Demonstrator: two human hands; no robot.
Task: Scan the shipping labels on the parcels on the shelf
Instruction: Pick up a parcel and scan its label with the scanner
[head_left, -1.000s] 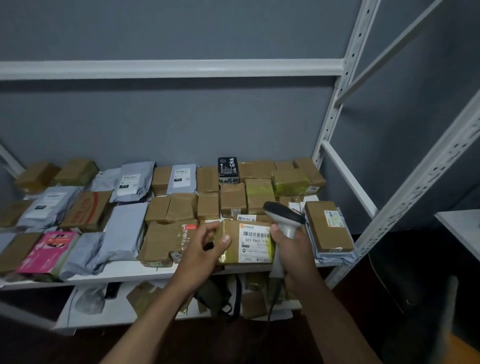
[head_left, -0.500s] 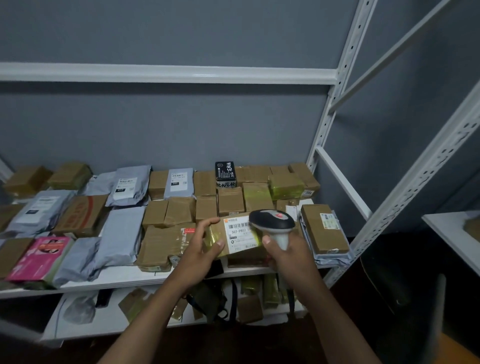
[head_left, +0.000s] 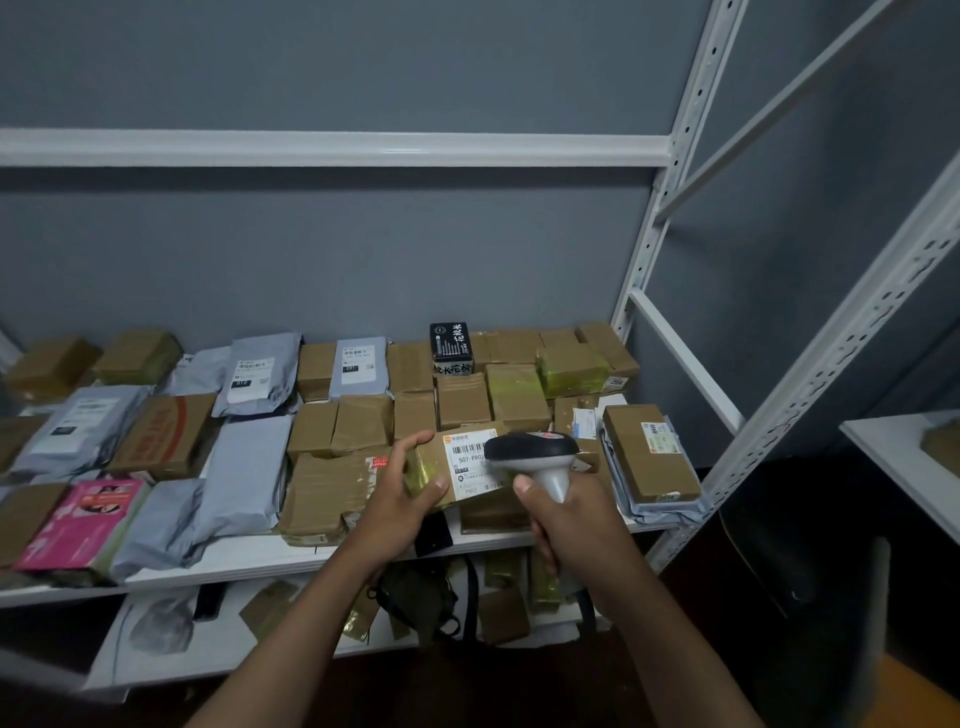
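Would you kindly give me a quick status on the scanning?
Left hand grips labelled parcel. Right hand holds scanner, head over shipping label. Nothing between them.

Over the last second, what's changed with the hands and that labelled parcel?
The right hand brought the grey handheld scanner over the white shipping label, now partly covering it. The left hand tilted the brown taped parcel up toward it. Both grips are unchanged; the other parcels stayed put.
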